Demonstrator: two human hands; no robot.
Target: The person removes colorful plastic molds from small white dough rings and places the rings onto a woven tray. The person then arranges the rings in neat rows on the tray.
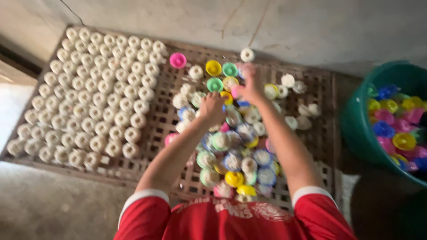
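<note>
My left hand (211, 106) reaches down into a pile of small round moulds (231, 153) in yellow, green, blue and pink, filled with white material; its fingers are curled over the pile and blurred. My right hand (249, 85) is raised a little farther out, pinching a small pink and white piece (235, 92) above the pile. Both arms stretch forward from red sleeves. A pink mould (178, 60), a yellow mould (213, 67) and a green mould (230, 69) lie just beyond the hands.
A wooden lattice tray (164, 95) on the concrete floor carries tight rows of white ring-shaped cakes (95, 95) on its left half. Loose white cakes (302, 111) lie at the right. A green tub (360, 129) of empty coloured moulds stands at the right.
</note>
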